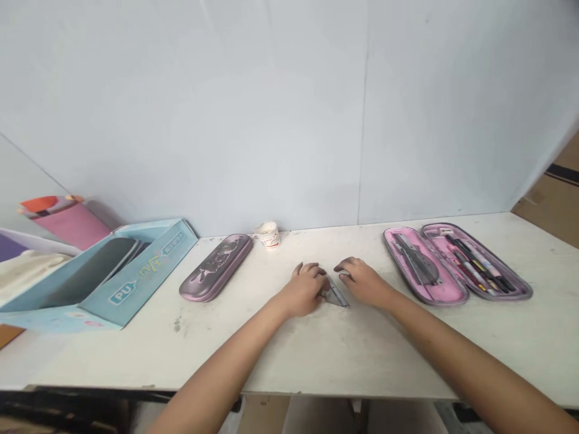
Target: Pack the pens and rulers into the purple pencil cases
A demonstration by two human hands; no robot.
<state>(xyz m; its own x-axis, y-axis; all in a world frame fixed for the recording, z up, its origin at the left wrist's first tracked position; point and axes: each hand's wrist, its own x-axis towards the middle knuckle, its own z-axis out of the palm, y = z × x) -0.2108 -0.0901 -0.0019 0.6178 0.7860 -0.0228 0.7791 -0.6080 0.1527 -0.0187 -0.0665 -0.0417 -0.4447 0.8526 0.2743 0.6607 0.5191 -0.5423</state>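
- Left hand (305, 289): resting low on the white tabletop (398, 355), fingers curled and close together. Its fingertips (322, 288) lie over the edge of the set square. I cannot tell from this angle whether they are actually pinching it.
- Right hand (364, 280): palm down, fingers loosely curled and narrow, tips pointing toward the left hand. It sits just beside the top of the set square. I cannot tell whether it is touching.
- Transparent triangular set square (337, 296): lying flat on the tabletop between both hands, partly hidden by the left hand. Its visible point aims toward me, and its lower edge looks darker.
- Closed mauve pencil case (216, 267): lying on the table left of the hands, well apart from them, with a dark glossy pattern on its lid.
- Small white paper cup (268, 234): upright by the back edge of the table, beyond and between the closed case and the hands.
- Open pencil case (456, 265): lying flat to the right of the right hand, near it but not touching, with pink lining and both halves spread. Pens (479, 262) sit strapped in the far half, and a grey tool I cannot make out sits in the near half.
- Open pale blue box (104, 277): at the far left of the table, lying on its side, with "PU" printed on its panel and a dark flat object inside.
- Pink packet (67, 222): standing behind the box, at the edge of view.
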